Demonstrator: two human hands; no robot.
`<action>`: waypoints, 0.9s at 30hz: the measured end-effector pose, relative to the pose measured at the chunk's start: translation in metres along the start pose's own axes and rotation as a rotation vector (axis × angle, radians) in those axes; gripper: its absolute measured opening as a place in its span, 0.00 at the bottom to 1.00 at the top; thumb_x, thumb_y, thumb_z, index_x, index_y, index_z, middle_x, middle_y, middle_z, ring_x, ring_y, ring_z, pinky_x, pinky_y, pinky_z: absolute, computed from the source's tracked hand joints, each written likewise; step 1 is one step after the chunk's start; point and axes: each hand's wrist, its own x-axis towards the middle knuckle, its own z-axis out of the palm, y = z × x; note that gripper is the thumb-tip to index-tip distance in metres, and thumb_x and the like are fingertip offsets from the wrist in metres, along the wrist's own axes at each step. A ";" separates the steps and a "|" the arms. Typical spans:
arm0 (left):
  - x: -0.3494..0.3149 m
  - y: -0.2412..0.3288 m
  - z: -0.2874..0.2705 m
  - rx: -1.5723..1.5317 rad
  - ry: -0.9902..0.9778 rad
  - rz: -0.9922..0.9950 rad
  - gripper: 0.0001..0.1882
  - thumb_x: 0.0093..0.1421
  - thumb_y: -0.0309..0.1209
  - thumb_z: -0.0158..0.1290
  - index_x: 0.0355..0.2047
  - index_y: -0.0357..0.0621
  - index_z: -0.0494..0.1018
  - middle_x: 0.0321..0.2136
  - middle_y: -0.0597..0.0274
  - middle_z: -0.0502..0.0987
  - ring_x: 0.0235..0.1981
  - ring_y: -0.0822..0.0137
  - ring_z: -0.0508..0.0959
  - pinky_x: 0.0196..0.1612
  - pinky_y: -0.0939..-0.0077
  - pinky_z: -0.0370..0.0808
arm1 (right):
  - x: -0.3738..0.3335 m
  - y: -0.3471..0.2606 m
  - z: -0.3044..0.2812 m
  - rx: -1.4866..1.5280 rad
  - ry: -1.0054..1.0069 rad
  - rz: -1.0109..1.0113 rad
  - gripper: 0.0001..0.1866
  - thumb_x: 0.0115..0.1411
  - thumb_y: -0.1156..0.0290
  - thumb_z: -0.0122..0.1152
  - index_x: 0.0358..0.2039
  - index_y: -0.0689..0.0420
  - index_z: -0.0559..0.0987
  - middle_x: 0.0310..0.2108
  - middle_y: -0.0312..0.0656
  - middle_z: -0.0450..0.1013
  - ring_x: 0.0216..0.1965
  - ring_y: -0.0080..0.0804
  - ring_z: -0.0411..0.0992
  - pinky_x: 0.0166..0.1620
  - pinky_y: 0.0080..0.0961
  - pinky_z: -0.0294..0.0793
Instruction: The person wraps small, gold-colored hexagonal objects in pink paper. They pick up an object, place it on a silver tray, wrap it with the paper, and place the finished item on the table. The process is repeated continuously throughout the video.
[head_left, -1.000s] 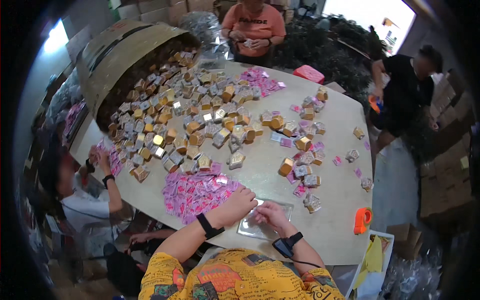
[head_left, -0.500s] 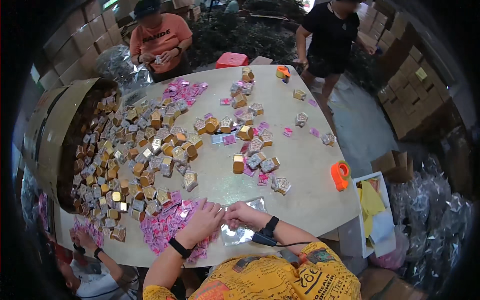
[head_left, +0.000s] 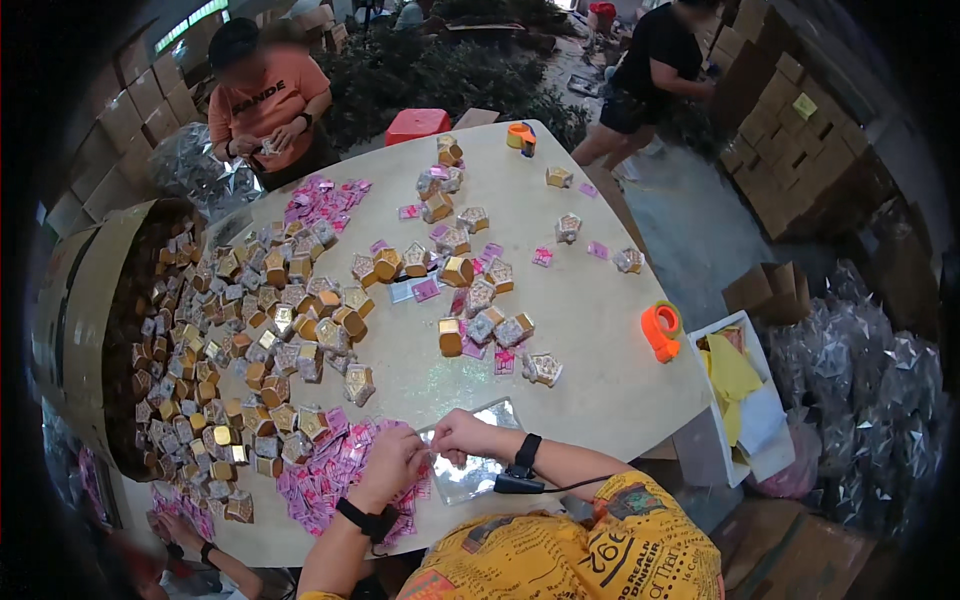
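Left hand, right hand: fingers curled, closure/contents indeterminable | Risk: pink printed packets, 9 o'clock of clear plastic sheet, scattering | Cause: left forearm sweep

We note a red stool beyond the far edge of the table; stacked cardboard cartons at right; a white bin holding yellow material, near shiny plastic bundles.
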 end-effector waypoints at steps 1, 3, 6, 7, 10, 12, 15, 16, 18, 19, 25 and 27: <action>-0.004 -0.002 0.003 -0.103 -0.007 -0.111 0.04 0.47 0.26 0.54 0.22 0.38 0.73 0.21 0.59 0.73 0.26 0.61 0.72 0.34 0.70 0.68 | -0.002 -0.005 0.003 -0.178 0.030 -0.102 0.06 0.52 0.74 0.55 0.26 0.65 0.75 0.16 0.44 0.72 0.16 0.29 0.72 0.20 0.25 0.72; -0.011 -0.012 0.013 -0.326 -0.017 -0.306 0.05 0.48 0.25 0.55 0.23 0.36 0.73 0.20 0.60 0.74 0.23 0.65 0.73 0.29 0.73 0.69 | -0.007 -0.018 0.012 -0.535 0.090 -0.306 0.07 0.53 0.73 0.54 0.27 0.65 0.75 0.19 0.45 0.72 0.18 0.33 0.72 0.23 0.28 0.72; -0.014 -0.028 0.025 -0.679 -0.045 -0.520 0.05 0.50 0.26 0.55 0.24 0.36 0.74 0.19 0.64 0.75 0.21 0.74 0.72 0.25 0.79 0.68 | -0.004 -0.012 0.016 -0.843 0.224 -0.599 0.07 0.49 0.71 0.54 0.23 0.63 0.76 0.22 0.49 0.71 0.26 0.44 0.72 0.31 0.34 0.71; -0.013 -0.028 0.023 -0.787 -0.064 -0.579 0.05 0.51 0.26 0.55 0.23 0.36 0.75 0.19 0.67 0.75 0.21 0.77 0.71 0.25 0.81 0.67 | -0.004 -0.011 0.017 -0.893 0.221 -0.599 0.07 0.50 0.72 0.54 0.23 0.62 0.75 0.23 0.49 0.71 0.27 0.45 0.72 0.32 0.36 0.71; -0.009 -0.034 0.024 -0.986 -0.099 -0.663 0.05 0.52 0.26 0.55 0.23 0.38 0.75 0.19 0.69 0.75 0.22 0.79 0.71 0.27 0.83 0.67 | -0.004 -0.011 0.016 -1.025 0.203 -0.623 0.05 0.50 0.73 0.52 0.23 0.61 0.74 0.25 0.48 0.71 0.30 0.48 0.72 0.34 0.38 0.71; -0.010 -0.039 0.025 -1.011 -0.121 -0.668 0.06 0.52 0.28 0.55 0.24 0.37 0.75 0.20 0.66 0.75 0.22 0.77 0.72 0.27 0.82 0.68 | -0.003 -0.009 0.014 -1.089 0.181 -0.668 0.04 0.50 0.74 0.51 0.24 0.60 0.73 0.25 0.48 0.71 0.30 0.47 0.72 0.34 0.38 0.71; -0.001 -0.040 0.019 -0.742 -0.144 -0.606 0.09 0.52 0.31 0.56 0.25 0.36 0.75 0.22 0.59 0.75 0.24 0.71 0.74 0.28 0.77 0.70 | -0.006 -0.012 0.014 -1.149 0.203 -0.638 0.04 0.49 0.74 0.51 0.25 0.60 0.73 0.25 0.48 0.70 0.29 0.46 0.72 0.32 0.37 0.72; 0.011 -0.033 0.005 -0.513 -0.138 -0.560 0.09 0.52 0.31 0.56 0.25 0.37 0.75 0.23 0.57 0.75 0.26 0.67 0.75 0.29 0.74 0.71 | -0.008 -0.011 0.012 -1.164 0.222 -0.614 0.05 0.48 0.74 0.51 0.25 0.61 0.73 0.26 0.48 0.70 0.28 0.45 0.72 0.31 0.36 0.72; 0.029 -0.042 -0.005 -0.029 -0.046 -0.435 0.09 0.49 0.31 0.57 0.28 0.38 0.74 0.28 0.52 0.73 0.32 0.58 0.74 0.33 0.67 0.72 | -0.003 0.003 0.002 -1.174 0.334 -0.666 0.04 0.49 0.74 0.51 0.24 0.61 0.72 0.25 0.48 0.70 0.27 0.45 0.72 0.30 0.37 0.72; 0.031 -0.060 -0.009 0.232 0.044 -0.366 0.12 0.47 0.30 0.58 0.32 0.39 0.73 0.32 0.49 0.71 0.36 0.53 0.74 0.35 0.62 0.73 | 0.000 0.007 0.000 -1.179 0.380 -0.700 0.04 0.49 0.74 0.51 0.24 0.61 0.71 0.25 0.48 0.70 0.26 0.45 0.72 0.30 0.37 0.72; 0.031 -0.104 0.004 0.299 -0.023 -0.616 0.29 0.42 0.26 0.60 0.47 0.45 0.65 0.44 0.48 0.63 0.42 0.45 0.69 0.42 0.58 0.72 | -0.018 -0.001 -0.011 -1.069 0.452 -0.664 0.04 0.49 0.75 0.50 0.22 0.62 0.69 0.23 0.48 0.68 0.26 0.47 0.71 0.30 0.37 0.72; 0.028 -0.113 0.018 0.322 0.057 -0.610 0.29 0.42 0.25 0.59 0.47 0.46 0.65 0.44 0.46 0.64 0.44 0.44 0.68 0.44 0.56 0.71 | -0.020 -0.001 -0.012 -1.058 0.454 -0.657 0.04 0.49 0.75 0.50 0.22 0.62 0.68 0.23 0.48 0.68 0.26 0.47 0.70 0.30 0.37 0.72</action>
